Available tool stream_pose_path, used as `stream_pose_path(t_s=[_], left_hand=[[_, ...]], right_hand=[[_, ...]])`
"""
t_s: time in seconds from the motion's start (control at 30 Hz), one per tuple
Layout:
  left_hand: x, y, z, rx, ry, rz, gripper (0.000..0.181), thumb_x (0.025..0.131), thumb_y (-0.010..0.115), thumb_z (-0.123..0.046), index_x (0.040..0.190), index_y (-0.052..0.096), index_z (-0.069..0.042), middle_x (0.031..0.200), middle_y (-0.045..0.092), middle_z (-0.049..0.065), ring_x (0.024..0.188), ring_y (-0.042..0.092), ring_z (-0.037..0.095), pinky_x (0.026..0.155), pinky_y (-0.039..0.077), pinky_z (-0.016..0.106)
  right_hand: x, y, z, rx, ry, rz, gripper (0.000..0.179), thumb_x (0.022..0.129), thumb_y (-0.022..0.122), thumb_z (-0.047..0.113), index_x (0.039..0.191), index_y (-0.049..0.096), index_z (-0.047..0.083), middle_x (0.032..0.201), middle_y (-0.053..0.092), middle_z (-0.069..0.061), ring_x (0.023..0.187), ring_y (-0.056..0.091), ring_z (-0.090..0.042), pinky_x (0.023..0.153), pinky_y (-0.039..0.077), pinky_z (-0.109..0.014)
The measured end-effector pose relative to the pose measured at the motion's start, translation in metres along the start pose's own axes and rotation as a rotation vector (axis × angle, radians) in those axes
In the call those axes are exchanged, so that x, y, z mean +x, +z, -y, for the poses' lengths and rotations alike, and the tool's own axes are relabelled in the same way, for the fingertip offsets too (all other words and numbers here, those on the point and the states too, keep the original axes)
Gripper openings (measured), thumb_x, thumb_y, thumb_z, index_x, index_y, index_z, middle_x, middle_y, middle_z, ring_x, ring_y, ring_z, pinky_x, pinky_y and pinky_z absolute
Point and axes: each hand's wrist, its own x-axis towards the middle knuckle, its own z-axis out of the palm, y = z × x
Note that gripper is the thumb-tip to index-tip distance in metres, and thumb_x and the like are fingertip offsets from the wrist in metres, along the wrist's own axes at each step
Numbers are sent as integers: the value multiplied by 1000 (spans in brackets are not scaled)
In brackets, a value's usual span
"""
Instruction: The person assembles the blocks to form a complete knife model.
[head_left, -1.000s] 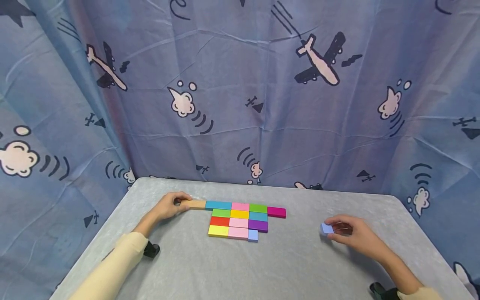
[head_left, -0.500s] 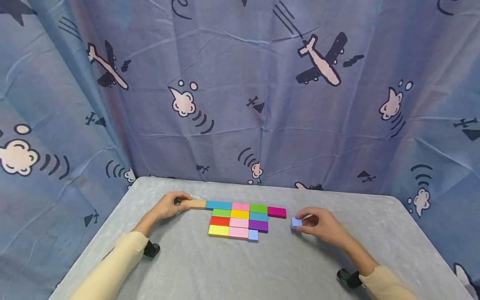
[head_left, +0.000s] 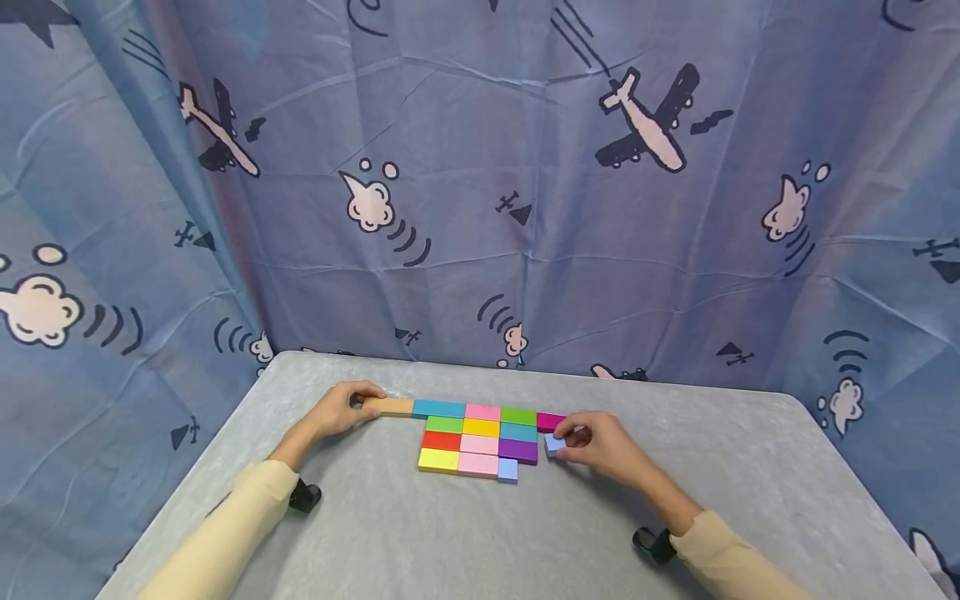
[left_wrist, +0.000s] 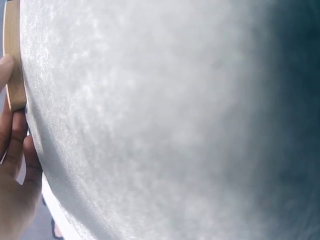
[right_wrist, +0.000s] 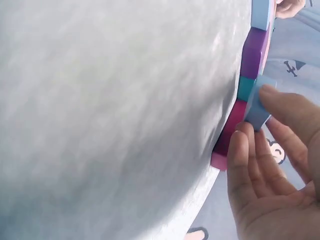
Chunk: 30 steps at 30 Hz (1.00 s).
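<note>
My right hand [head_left: 600, 446] pinches a small light blue block [head_left: 553, 445] between thumb and fingers. It sits just right of the teal block [head_left: 518, 432] and below the magenta block [head_left: 551, 422]; whether it touches either, I cannot tell. In the right wrist view, the thumb presses one face of the light blue block [right_wrist: 259, 106]. At the far left, my left hand [head_left: 337, 411] grips the end of a plain wooden block [head_left: 396, 407], the first in the top row. The left wrist view shows the thumb on the wooden block [left_wrist: 15, 60].
Several coloured blocks lie flat together, with a blue block [head_left: 438, 409] in the top row and a yellow block [head_left: 438, 460] and another small light blue block [head_left: 507, 471] in the bottom row. A grey-white cloth [head_left: 420, 542] covers the table. A patterned curtain [head_left: 450, 208] hangs behind.
My right hand has carried the small light blue block leftward across the table, right up near the coloured blocks. The left hand keeps its grip on the wooden block.
</note>
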Motion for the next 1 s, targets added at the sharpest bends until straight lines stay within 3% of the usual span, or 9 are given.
stream_pose_path(t_s=[0.33,0.53,0.8,1.0], left_hand=[[0,0,-1,-3,-2,-4,21,91,76,-3,112,74,-5,113,69,10,99,60,26,89,47,46],[0,0,-1,-11,-1,-3,22,91,76,-2,112,74,-4,112,69,11,98,60,26,88,47,47],[-1,-1,0,-13,-5,-5,22,91,76,-3,113,74,-4,114,69,11,99,60,25,88,47,45],[0,0,0,-12,-12,2,22,91,76,-3,113,74,-5,114,69,11,98,60,25,88,48,45]], right_hand=[[6,12,2,-41,-11,-7,18,79,84,-3,90,71,1,85,66,-5,74,62,-19,64,52,-28],[6,15,3,-70,57,-33,17,80,85,-3,90,71,3,87,64,-6,75,62,-18,65,53,-29],[3,17,5,-46,39,-53,17,79,83,-6,91,73,2,93,63,-9,78,63,-20,68,54,-28],[4,18,5,-58,83,-55,17,80,83,-5,93,75,3,93,65,-7,79,62,-18,71,55,-30]])
